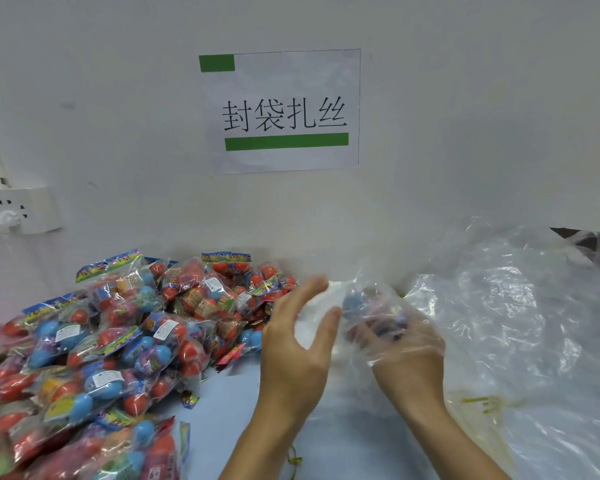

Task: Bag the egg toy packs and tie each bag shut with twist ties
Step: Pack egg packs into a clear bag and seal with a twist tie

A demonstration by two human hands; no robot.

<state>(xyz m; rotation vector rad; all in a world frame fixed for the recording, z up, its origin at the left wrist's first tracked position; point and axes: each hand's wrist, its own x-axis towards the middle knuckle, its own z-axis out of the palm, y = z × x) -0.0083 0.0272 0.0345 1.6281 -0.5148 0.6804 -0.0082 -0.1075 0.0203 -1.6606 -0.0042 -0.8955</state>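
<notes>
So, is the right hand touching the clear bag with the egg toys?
Touching. The head view shows the right hand inside the clear bag, film draped over its fingers, holding the egg toy pack.

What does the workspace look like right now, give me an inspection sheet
Surface: pale blue table, against a white wall.
Job's things: heap of egg toy packs at left; clear bag with a pack inside; pile of clear bags at right; twist ties under that plastic.
Clutter: loose tie near the front edge.
Grips: left hand holds the bag's mouth; right hand is inside the bag.
Cables: plug in wall socket.
Surroundings: printed sign.
</notes>
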